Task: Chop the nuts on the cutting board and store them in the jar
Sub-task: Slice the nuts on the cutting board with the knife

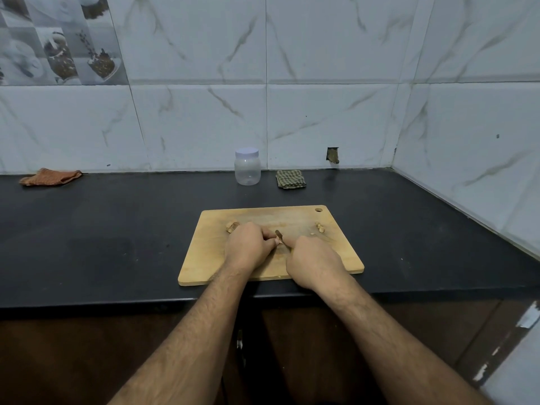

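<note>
Hands together mid-board on the cutting board [204,258] — left hand [248,248] pinching a nut to steady it, right hand [314,263] closed round the knife [279,235]; more nuts [320,227] near its far right corner, jar [247,166] capped beyond its far edge — filling evidently later.

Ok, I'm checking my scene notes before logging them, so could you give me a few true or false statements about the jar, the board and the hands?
1. The clear plastic jar has its lid on. True.
2. The jar stands on the wooden cutting board. False: it stands on the black counter near the wall, behind the board.
3. Both the left hand and the right hand are over the board. True.
4. The right hand holds a knife. True.
5. The orange cloth lies to the right of the jar. False: it lies far left; a green checked cloth lies to the right.
</note>
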Demonstrator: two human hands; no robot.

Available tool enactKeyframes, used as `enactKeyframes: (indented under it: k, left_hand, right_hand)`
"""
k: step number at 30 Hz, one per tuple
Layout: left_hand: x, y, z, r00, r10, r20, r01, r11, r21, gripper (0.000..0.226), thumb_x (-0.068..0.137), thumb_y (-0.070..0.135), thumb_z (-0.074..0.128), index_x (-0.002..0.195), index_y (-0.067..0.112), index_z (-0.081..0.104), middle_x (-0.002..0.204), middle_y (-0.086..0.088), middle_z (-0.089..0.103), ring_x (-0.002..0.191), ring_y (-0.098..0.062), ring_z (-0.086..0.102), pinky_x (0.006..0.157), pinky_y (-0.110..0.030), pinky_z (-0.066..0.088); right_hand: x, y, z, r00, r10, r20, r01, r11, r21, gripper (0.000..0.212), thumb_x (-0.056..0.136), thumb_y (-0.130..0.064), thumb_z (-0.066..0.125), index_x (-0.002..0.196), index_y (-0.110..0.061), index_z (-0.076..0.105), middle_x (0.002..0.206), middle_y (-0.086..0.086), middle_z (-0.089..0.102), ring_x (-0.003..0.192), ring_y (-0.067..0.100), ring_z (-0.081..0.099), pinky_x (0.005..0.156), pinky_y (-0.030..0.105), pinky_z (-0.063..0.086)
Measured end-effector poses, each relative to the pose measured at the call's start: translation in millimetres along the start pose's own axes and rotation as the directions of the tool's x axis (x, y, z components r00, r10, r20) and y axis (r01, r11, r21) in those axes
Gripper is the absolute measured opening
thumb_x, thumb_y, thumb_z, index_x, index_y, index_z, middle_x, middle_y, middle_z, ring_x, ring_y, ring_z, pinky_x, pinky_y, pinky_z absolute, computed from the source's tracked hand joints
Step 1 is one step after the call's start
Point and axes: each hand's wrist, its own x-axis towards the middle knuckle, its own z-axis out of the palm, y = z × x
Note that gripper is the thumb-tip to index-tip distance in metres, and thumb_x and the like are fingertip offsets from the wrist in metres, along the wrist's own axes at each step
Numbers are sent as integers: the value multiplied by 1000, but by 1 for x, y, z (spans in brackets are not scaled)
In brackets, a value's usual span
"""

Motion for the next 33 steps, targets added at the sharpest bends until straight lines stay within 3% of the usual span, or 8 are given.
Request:
enactKeyframes:
  k: [6, 13, 19, 23, 27, 33]
  left_hand:
    - [-1, 0, 1, 1000, 2, -14, -2, 1000, 12, 17, 89, 41, 65, 103, 38, 76, 101, 13, 74, 93, -12, 65, 73, -28, 51]
    - [0, -1, 1, 1000, 6, -15, -6, 1000, 12, 17, 88, 42, 65, 102, 40, 76, 104, 17, 73, 97, -10, 66, 78, -28, 53]
    - [0, 1, 1, 1000, -2, -17, 2, 1000, 17, 18, 89, 41, 66, 103, 37, 76, 104, 14, 74, 99, -10, 66, 81, -30, 54]
    - [-1, 2, 0, 1000, -1, -30, 2, 1000, 27, 17, 89, 40, 66, 100, 35, 77, 99, 14, 74, 94, -10, 65, 77, -29, 53]
    - [-2, 3, 0, 1000, 0, -30, 1, 1000, 26, 17, 89, 40, 66, 99, 34, 77, 100, 14, 74, 94, -9, 65, 80, -31, 55]
    - [-3, 4, 0, 1000, -7, -30, 7, 1000, 18, 17, 88, 40, 67, 100, 34, 77, 99, 15, 74, 93, -8, 65, 79, -31, 55]
  right_hand:
    - [2, -1, -1, 1000, -13, 10, 13, 1000, -23, 57, 93, -11, 45, 144, -37, 45, 119, 4, 64, 109, 23, 59, 74, 31, 43]
    - [5, -8, -4, 999, -16, 45, 19, 997, -68, 54, 95, -11, 45, 145, -34, 45, 122, 3, 64, 110, 23, 59, 83, 34, 49]
    - [-4, -6, -4, 998, -19, 59, 23, 997, -72, 65, 93, -8, 44, 149, -40, 38, 129, 5, 60, 118, 23, 55, 87, 34, 47]
    - [-17, 4, -3, 997, -11, 70, 15, 998, -56, 69, 91, -5, 43, 150, -39, 35, 125, 6, 60, 112, 24, 56, 74, 32, 46]
    - [-27, 6, -3, 998, 6, 61, -1, 997, -77, 70, 93, -6, 46, 153, -37, 30, 134, 5, 57, 118, 23, 55, 83, 34, 51]
    - [-11, 0, -2, 999, 14, 31, -12, 997, -72, 63, 92, -6, 42, 147, -37, 41, 116, 4, 62, 105, 22, 58, 73, 32, 46]
